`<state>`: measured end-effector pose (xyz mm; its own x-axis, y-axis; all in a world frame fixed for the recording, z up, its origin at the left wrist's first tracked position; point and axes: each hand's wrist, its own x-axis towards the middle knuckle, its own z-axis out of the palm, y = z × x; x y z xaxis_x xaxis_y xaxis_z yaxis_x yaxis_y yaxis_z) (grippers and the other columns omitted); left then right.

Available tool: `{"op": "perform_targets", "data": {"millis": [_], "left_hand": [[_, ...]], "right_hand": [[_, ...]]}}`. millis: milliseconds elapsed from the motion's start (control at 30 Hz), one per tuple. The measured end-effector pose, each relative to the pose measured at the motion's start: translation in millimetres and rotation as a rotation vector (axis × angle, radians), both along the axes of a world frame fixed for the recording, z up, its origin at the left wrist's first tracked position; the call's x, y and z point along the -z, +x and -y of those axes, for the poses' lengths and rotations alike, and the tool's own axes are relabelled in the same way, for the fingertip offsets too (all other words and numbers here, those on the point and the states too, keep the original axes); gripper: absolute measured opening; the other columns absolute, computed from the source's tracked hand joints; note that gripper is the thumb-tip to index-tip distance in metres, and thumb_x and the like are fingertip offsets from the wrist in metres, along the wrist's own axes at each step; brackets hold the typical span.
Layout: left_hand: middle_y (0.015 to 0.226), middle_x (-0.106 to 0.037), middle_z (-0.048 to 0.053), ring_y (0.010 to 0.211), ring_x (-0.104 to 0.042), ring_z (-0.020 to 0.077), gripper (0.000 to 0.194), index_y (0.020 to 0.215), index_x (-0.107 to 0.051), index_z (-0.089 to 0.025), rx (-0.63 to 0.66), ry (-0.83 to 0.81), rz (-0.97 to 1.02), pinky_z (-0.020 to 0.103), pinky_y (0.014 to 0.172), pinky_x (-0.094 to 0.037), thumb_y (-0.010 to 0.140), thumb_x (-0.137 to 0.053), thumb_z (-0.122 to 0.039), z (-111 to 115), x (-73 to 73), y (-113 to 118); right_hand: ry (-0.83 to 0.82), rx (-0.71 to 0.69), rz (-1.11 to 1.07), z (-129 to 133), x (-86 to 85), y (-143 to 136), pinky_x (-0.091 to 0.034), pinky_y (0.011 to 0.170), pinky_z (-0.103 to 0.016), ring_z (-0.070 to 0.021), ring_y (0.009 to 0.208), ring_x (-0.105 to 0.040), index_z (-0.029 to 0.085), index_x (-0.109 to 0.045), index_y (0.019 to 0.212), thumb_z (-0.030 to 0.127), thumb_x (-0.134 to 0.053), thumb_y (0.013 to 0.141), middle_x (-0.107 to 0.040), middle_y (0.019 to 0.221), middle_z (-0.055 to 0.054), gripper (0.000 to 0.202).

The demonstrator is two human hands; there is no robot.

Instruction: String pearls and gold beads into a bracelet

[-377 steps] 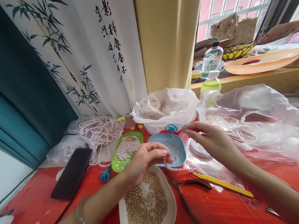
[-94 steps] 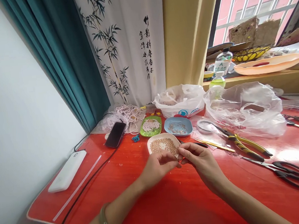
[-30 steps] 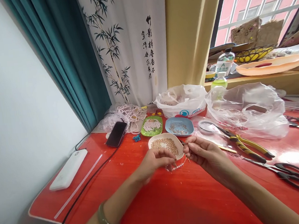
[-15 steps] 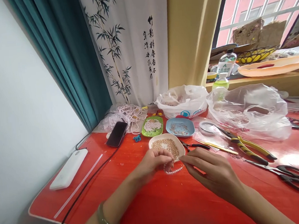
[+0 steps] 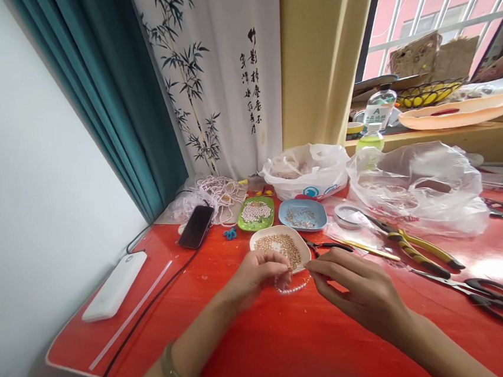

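My left hand [image 5: 263, 270] is pinched at the near edge of a cream dish [image 5: 306, 254] of gold beads, with a string of pearly beads [image 5: 293, 290] hanging in a loop below its fingertips. To the right, my right hand [image 5: 349, 277] has thumb and forefinger pressed together; whatever thin thing lies between them is too small to make out. A small gap separates the two hands. Behind the cream dish are a green dish [image 5: 270, 220] of pale beads and a blue dish [image 5: 287, 223] of small metal pieces.
Black-handled pliers [image 5: 337, 245], gold tweezers [image 5: 373, 250], yellow-black pliers [image 5: 426, 248] and scissors [image 5: 488, 296] lie on the right. A phone [image 5: 196, 226], white power bank [image 5: 115, 286] and cable are left. Plastic bags [image 5: 415, 184] and bead strands [image 5: 220, 192] sit behind.
My right hand has shifted very slightly to the right, away from my left hand. My left hand keeps its pinch, and the bead string hangs nearly as before.
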<state>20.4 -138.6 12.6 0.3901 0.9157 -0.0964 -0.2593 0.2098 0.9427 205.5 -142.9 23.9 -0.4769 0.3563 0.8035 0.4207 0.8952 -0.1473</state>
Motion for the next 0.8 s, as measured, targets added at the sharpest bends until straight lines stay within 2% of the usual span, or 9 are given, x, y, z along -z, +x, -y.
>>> {"op": "perform_targets", "data": {"millis": [300,800], "left_hand": [[0.054,-0.058,0.001,0.047,-0.049,0.0075,0.008,0.063,-0.058,-0.011,-0.006,-0.002,0.013,0.020,0.051,-0.038,0.061,-0.061,-0.018,0.0,-0.3,-0.3],[0.054,-0.059,0.001,0.049,-0.050,0.0086,0.012,0.065,-0.060,-0.011,-0.034,-0.014,0.010,0.021,0.053,-0.038,0.060,-0.065,-0.021,0.0,0.5,-0.2]], "right_hand": [[-0.018,-0.016,0.006,-1.6,2.8,-0.7,-0.043,0.052,-0.025,-0.0123,0.058,-0.052,0.017,-0.057,0.085,0.004,-0.047,0.076,-0.058,0.067,-0.005,0.019],[0.007,-0.009,-0.035,0.6,-3.4,-1.9,-0.044,0.049,-0.023,-0.0117,0.054,-0.052,0.018,-0.058,0.082,0.005,-0.046,0.075,-0.058,0.063,-0.004,0.019]]}}
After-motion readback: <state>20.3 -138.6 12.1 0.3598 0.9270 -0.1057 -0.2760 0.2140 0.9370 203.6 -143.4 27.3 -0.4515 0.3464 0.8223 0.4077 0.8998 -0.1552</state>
